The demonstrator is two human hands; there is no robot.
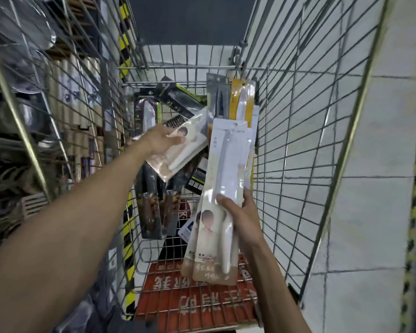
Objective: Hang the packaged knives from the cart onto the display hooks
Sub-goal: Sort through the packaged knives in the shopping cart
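Wire cart [298, 140]: a mesh basket seen from above, holding the remaining stock; both forearms reach into it.
Store shelving [22, 97]: left of the cart, seen through the mesh; no display hooks can be picked out.
Red sign [190, 299]: lies flat at the cart's near end, under the wire.
White knife packs [226, 169]: two or more long packs stacked and held upright near the right wall, hang-holes uppermost.
Dark knife packs [154, 207]: loose in the cart by the left wall, below the left forearm.
Single white knife pack [187, 152]: tilted in mid-cart, resting on other stock.
Yellow-backed pack [241, 99]: leaning at the far end beside a grey pack.
Right hand [244, 219]: fingers and thumb wrapped around the lower half of the stack.
Left hand [160, 140]: fingers curled over the upper edge of the single pack.
Step in hand: apparently gathering matching packs from the cart; none hung yet.
Next move: probably lift the single pack clear of the mesh, add it to the stack with its hang-hole aligned, then turn towards the hooks.
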